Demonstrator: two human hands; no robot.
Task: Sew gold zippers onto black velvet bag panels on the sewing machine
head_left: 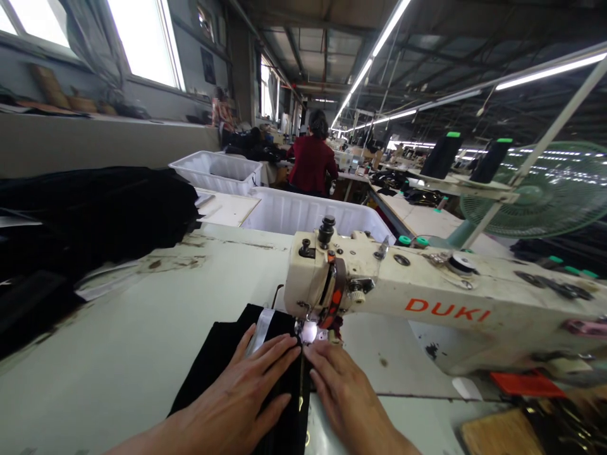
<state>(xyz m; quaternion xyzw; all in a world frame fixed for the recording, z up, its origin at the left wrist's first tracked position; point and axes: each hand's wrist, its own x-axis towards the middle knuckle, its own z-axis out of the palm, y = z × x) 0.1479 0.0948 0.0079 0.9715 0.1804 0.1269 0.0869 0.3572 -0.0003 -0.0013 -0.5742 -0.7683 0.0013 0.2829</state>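
Black fabric (208,360) lies on the pale table under the head of a sewing machine (379,278), and a whitish strip (262,330) crosses it. My left hand (251,385) presses flat on the fabric, fingers stretched toward the needle area, where a small lamp glows. A zipper (301,385) with gold-coloured metal runs along the fabric's right side, between my hands. My right hand (341,392) rests at that edge, its fingertips by the presser foot and its fingers laid out. The needle itself is too small to make out.
A pile of black fabric (95,221) covers the table's left. White plastic bins (313,212) stand beyond the machine. Thread cones (443,158) and a green fan (535,189) are at the right. A red piece (526,383) lies at lower right. A person in red (310,161) sits ahead.
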